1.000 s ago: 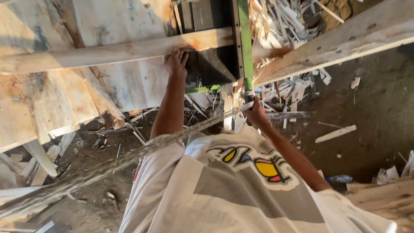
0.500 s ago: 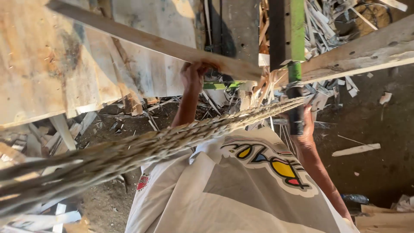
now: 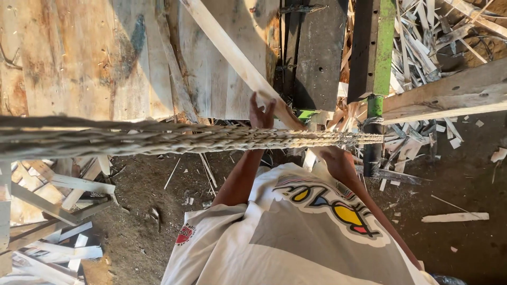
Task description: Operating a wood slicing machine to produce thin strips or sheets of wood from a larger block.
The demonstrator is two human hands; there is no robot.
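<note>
Right hand [image 3: 330, 153] behind braided rope [image 3: 211, 138], grip unclear.

The left hand [image 3: 262, 112] reaches up with fingers spread against a pale wooden strip [image 3: 240, 63] that slants away up and to the left of the grip. A thick braided rope [image 3: 211, 138] stretches level just below that hand, crossing both forearms. The right hand [image 3: 330, 153], mostly hidden behind the rope, sits beside a green metal post [image 3: 376, 68], with wood offcuts [image 3: 422, 47] heaped beyond it.
</note>
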